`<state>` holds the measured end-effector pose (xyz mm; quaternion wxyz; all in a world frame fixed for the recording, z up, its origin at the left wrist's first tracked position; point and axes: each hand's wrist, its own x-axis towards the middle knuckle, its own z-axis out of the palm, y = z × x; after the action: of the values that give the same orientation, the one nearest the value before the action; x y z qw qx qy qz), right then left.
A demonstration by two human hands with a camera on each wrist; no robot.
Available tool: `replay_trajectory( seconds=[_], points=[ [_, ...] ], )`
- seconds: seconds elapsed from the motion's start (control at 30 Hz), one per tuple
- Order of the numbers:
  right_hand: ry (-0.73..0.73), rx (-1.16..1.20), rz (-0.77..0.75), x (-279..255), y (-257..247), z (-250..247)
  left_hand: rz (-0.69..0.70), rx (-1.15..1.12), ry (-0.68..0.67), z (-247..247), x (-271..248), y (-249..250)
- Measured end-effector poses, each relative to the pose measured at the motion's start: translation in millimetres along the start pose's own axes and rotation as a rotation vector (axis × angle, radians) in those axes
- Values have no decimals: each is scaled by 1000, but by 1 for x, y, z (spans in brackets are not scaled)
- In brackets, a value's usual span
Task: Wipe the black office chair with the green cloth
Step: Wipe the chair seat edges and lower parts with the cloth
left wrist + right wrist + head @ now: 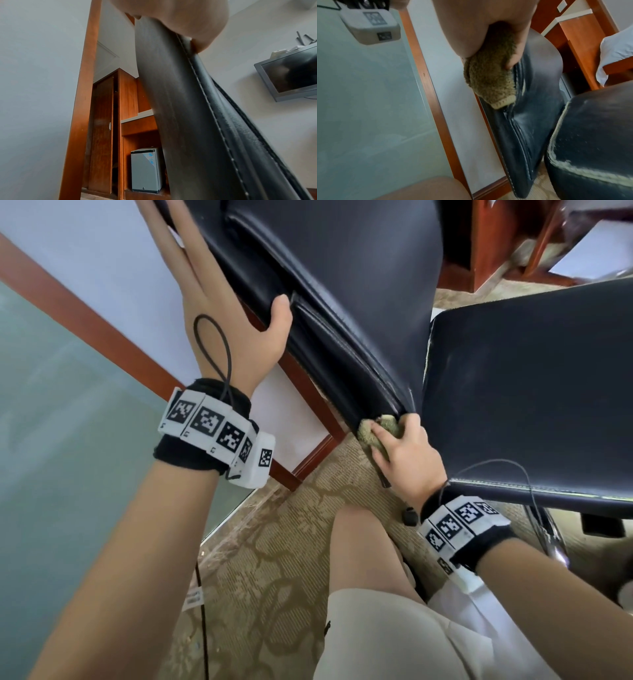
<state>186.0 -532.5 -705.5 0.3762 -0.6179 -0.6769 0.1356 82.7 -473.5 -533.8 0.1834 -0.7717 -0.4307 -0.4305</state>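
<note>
The black office chair has its backrest point(342, 268) tilted across the top and its seat point(531, 388) at the right. My left hand point(236, 309) braces the backrest's left edge: straight fingers lie along its rear face and the thumb presses on the front. From the left wrist the palm point(180, 16) sits over the stitched edge point(188, 121). My right hand point(400, 446) grips the bunched green cloth point(368, 429) against the backrest's lower corner, where it meets the seat. In the right wrist view the cloth point(488, 81) hangs from the fingers point(513, 59) onto the worn seam point(530, 108).
A frosted glass panel point(68, 440) in a wooden frame point(102, 330) stands close on the left. Patterned carpet point(274, 559) and my knee point(363, 559) are below. A wooden desk point(496, 241) is behind the chair. A small fridge point(145, 169), a wall screen point(291, 78) and a bed point(616, 54) stand farther off.
</note>
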Motion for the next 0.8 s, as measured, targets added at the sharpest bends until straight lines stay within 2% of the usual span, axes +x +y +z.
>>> replay_trajectory(
  seconds=[0.03, 0.1, 0.13, 0.2, 0.27, 0.33, 0.43, 0.57, 0.7, 0.8],
  points=[
    [-28, -5, -2, -2, 4, 1, -163, 47, -60, -21, 24, -17],
    [-28, 22, -25, -3, 6, -3, -142, 97, 38, -28, 23, -30],
    [-8, 48, -47, -3, 5, -7, -83, 39, 42, -27, 29, -38],
    [78, 94, -117, -2, 0, -20, -109, 37, -16, -27, 24, -25],
    [197, 139, -208, 7, -15, -36, 19, -24, 9, -28, 29, -32],
    [316, 187, -276, 26, -38, -55, 65, -24, 1, -37, 32, -38],
    [416, 207, -306, 60, -75, -83, 205, -32, -9, -52, 33, -41],
    [370, 173, -266, 83, -104, -92, 220, -30, -36, -62, 33, -49],
    [253, 205, -196, 68, -98, -84, 202, -8, -34, -64, 32, -50],
    [202, 232, -156, 67, -98, -98, 159, 12, -7, -63, 35, -52]
  ],
)
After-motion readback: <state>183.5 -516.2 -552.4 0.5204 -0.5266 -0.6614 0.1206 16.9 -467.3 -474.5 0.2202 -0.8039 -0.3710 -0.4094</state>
